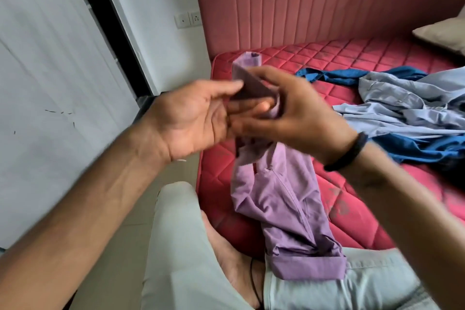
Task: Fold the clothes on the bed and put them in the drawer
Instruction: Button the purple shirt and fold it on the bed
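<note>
A purple shirt (284,204) hangs from my hands over the left edge of the red quilted bed (352,58), its lower end resting on my knee. My right hand (292,113) grips the upper part of the shirt, with a folded strip sticking up above the fingers. My left hand (196,116) is palm up beside it, and its fingertips pinch the same folded strip. Both hands are blurred by motion. A light blue garment (407,106) and a dark blue garment (415,146) lie crumpled on the bed at right.
A padded pink headboard (327,0) stands behind the bed, and a beige pillow (442,33) lies at the far right. White wardrobe doors (50,83) fill the left side. My legs in pale trousers (176,246) and a bare foot are below.
</note>
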Action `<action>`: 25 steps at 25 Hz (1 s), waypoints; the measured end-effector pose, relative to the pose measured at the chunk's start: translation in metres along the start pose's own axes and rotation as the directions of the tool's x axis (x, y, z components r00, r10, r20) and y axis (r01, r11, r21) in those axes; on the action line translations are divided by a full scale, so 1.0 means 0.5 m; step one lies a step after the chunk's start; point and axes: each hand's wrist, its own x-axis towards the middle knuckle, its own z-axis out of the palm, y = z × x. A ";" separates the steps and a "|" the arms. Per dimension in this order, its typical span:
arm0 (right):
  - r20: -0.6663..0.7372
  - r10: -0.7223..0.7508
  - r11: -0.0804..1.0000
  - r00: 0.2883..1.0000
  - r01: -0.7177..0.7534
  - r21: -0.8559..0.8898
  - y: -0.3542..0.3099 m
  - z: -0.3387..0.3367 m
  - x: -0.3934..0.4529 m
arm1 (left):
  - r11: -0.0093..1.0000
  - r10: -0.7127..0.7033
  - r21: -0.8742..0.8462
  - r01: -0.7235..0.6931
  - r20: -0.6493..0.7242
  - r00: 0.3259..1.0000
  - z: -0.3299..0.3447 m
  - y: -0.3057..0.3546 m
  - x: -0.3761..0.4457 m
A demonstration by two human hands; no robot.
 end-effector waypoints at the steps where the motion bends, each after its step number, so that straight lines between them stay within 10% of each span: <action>1: -0.011 -0.008 1.000 1.000 0.008 0.005 -0.011 -0.041 -0.001 | 0.988 0.101 0.118 -0.097 -0.028 0.994 0.011 0.022 0.007; 4: -0.012 0.043 0.998 0.999 -0.044 -0.048 -0.036 -0.178 -0.015 | 0.795 0.429 0.525 -0.304 -0.132 0.894 0.015 0.038 0.049; 8: 0.055 0.157 0.974 0.986 -0.145 -0.174 -0.059 -0.290 -0.010 | 0.645 0.375 0.695 -0.316 0.073 0.924 0.058 -0.025 0.121; 12: 0.036 0.237 0.916 0.971 -0.211 -0.340 -0.045 -0.347 0.020 | 0.398 0.698 0.776 -0.489 0.090 0.711 0.110 0.006 0.160; 16: 0.093 0.253 0.941 0.963 -0.223 -0.254 -0.075 -0.346 0.045 | 0.371 0.513 0.806 -0.462 0.237 0.825 0.094 0.083 0.161; 20: -0.047 0.142 0.753 0.989 -0.139 -0.643 -0.100 -0.329 0.086 | 0.079 0.678 0.933 -0.352 0.209 0.705 0.079 0.140 0.144; 23: -0.180 0.144 0.627 0.973 -0.230 -0.744 -0.108 -0.289 0.115 | 0.282 0.672 0.938 -0.200 -0.044 0.739 0.093 0.178 0.104; 25: -0.151 0.264 0.890 0.953 -0.301 -0.344 -0.124 -0.266 0.135 | 0.641 0.532 0.735 -0.221 -0.219 0.818 0.103 0.194 0.081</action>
